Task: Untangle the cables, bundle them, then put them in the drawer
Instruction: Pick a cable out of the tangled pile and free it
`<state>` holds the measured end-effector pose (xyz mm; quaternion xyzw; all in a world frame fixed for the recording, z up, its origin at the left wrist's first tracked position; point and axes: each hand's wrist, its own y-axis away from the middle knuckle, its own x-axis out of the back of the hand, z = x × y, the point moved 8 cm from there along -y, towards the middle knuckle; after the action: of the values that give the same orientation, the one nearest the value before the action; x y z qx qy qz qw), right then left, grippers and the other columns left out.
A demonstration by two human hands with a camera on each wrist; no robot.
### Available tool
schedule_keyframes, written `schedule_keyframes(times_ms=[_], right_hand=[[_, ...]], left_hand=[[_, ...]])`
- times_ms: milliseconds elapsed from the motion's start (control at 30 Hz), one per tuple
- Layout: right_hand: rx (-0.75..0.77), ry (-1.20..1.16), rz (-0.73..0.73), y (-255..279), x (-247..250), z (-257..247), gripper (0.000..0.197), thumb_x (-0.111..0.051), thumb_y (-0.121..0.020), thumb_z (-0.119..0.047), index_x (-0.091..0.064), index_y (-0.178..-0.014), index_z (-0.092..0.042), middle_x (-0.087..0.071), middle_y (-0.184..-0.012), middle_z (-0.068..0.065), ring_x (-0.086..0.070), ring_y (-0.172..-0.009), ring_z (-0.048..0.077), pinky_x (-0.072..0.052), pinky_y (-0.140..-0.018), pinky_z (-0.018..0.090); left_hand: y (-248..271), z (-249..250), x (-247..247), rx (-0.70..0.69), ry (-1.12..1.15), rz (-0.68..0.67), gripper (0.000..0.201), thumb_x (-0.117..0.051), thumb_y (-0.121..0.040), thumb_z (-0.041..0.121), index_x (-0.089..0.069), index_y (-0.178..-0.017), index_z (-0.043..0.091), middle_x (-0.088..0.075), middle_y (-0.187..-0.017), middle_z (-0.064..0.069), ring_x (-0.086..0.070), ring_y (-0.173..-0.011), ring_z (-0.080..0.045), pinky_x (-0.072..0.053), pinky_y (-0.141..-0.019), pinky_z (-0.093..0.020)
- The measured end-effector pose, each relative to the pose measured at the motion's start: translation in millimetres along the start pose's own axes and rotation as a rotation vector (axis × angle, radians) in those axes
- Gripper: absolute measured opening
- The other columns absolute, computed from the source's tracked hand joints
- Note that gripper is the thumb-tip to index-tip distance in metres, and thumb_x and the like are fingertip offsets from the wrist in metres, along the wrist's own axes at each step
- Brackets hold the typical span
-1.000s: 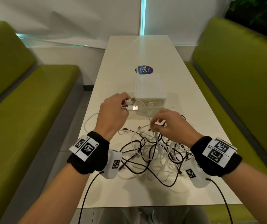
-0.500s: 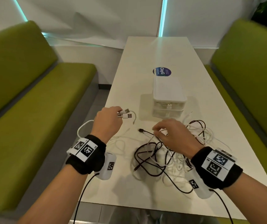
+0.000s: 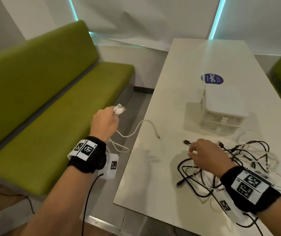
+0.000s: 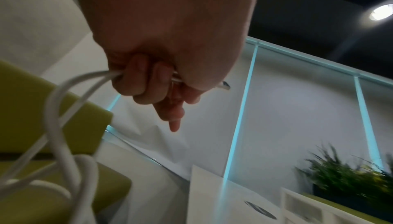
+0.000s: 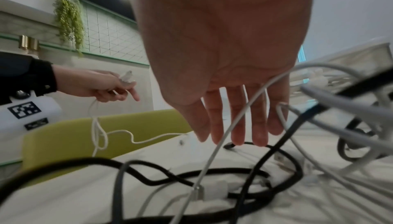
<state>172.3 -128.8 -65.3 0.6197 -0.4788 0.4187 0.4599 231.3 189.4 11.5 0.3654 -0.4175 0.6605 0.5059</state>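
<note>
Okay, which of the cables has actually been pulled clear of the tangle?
The white cable that the left hand grips by its plugs, out past the table edge. The other black and white cables lie knotted together under the right hand.

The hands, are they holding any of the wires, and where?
The left hand grips the white cable at its plug ends, off the table's edge. The right hand hovers open over the cable tangle, holding nothing.
</note>
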Motion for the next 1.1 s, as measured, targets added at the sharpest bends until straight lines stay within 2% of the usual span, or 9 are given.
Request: schedule_keyframes(times_ms=[167,367,467,567,633,700,867,1000,1100], right_hand=[[-0.021,0.064,0.036,-10.4,-4.3,-4.8,0.023,-0.051,-0.096,-0.031,-0.066,-0.109,-0.019,-0.057,-0.109,0.001,-0.058,-0.098,0.021,-0.047,-0.08,0.032],[-0.022,0.148,0.076,-18.4,-9.7,-25.4,0.021,-0.048,-0.097,-0.026,-0.061,-0.108,-0.014,-0.059,-0.108,0.005,-0.058,-0.098,0.024,-0.048,-0.078,0.033],[-0.083,0.205,0.017,-20.1,-20.0,-20.2,0.012,-0.046,-0.094,-0.014,-0.055,-0.101,-0.011,-0.056,-0.105,0.007,-0.056,-0.096,0.024,-0.041,-0.072,0.028],[-0.097,0.206,-0.013,-19.9,-25.5,-16.9,0.012,-0.046,-0.093,-0.01,-0.054,-0.102,-0.009,-0.052,-0.109,0.009,-0.056,-0.096,0.026,-0.039,-0.071,0.028],[-0.083,0.206,-0.016,-18.0,-25.3,-16.8,0.017,-0.046,-0.093,-0.012,-0.054,-0.108,-0.01,-0.05,-0.113,0.009,-0.054,-0.1,0.026,-0.04,-0.073,0.028],[-0.062,0.182,-0.012,-16.2,-23.7,-18.2,0.022,-0.047,-0.095,-0.018,-0.055,-0.115,-0.012,-0.05,-0.118,0.008,-0.052,-0.106,0.025,-0.045,-0.08,0.03],[0.058,0.006,0.028,-11.1,-10.4,-41.9,0.035,-0.048,-0.099,-0.028,-0.054,-0.131,-0.018,-0.051,-0.129,0.004,-0.051,-0.117,0.023,-0.046,-0.094,0.035],[0.246,-0.226,0.048,-5.3,3.7,-93.3,0.034,-0.05,-0.099,-0.034,-0.056,-0.131,-0.023,-0.059,-0.121,-0.002,-0.061,-0.104,0.018,-0.044,-0.088,0.03],[0.197,-0.431,0.018,-8.6,1.7,-118.0,0.042,-0.053,-0.097,-0.042,-0.055,-0.133,-0.021,-0.069,-0.113,-0.003,-0.063,-0.1,0.018,-0.045,-0.087,0.029]], left_hand=[[-10.1,-33.7,34.7,0.056,-0.025,0.119,0.023,-0.048,-0.096,0.024,-0.068,-0.098,0.013,-0.069,-0.089,-0.017,-0.061,-0.082,-0.039,-0.05,-0.073,-0.045],[-11.5,-36.6,75.8,0.092,0.063,0.245,0.028,-0.043,-0.095,0.012,-0.07,-0.1,0.013,-0.068,-0.09,-0.013,-0.053,-0.075,-0.029,-0.04,-0.068,-0.036],[-12.0,-33.8,54.1,0.057,0.145,0.145,0.032,-0.044,-0.094,0.012,-0.074,-0.092,0.019,-0.071,-0.097,-0.009,-0.051,-0.066,-0.025,-0.039,-0.061,-0.032],[-2.6,-32.1,10.4,0.071,0.464,-0.039,0.047,-0.04,-0.103,0.039,-0.073,-0.077,0.019,-0.064,-0.068,0.0,-0.044,-0.051,-0.012,-0.034,-0.049,-0.023],[8.2,-29.1,-19.4,0.085,0.573,-0.172,0.066,-0.029,-0.098,0.059,-0.073,-0.071,0.017,-0.051,-0.056,0.005,-0.044,-0.052,-0.011,-0.037,-0.057,-0.024],[18.0,-23.6,-36.4,0.056,0.581,-0.25,0.072,-0.025,-0.093,0.067,-0.072,-0.067,0.017,-0.046,-0.053,0.007,-0.046,-0.055,-0.014,-0.039,-0.062,-0.032],[23.5,3.5,-39.5,-0.007,0.747,-0.284,0.069,-0.028,-0.095,0.064,-0.063,-0.068,0.011,-0.038,-0.049,0.009,-0.038,-0.048,-0.011,-0.037,-0.059,-0.033],[21.2,29.9,-25.6,-0.039,0.937,-0.282,0.061,-0.031,-0.095,0.062,-0.057,-0.064,0.016,-0.029,-0.051,0.008,-0.024,-0.045,-0.009,-0.024,-0.048,-0.027],[24.3,45.2,-13.3,-0.08,1.043,-0.283,0.059,-0.031,-0.095,0.059,-0.052,-0.067,0.011,-0.025,-0.051,0.005,-0.02,-0.045,-0.011,-0.021,-0.046,-0.027]])
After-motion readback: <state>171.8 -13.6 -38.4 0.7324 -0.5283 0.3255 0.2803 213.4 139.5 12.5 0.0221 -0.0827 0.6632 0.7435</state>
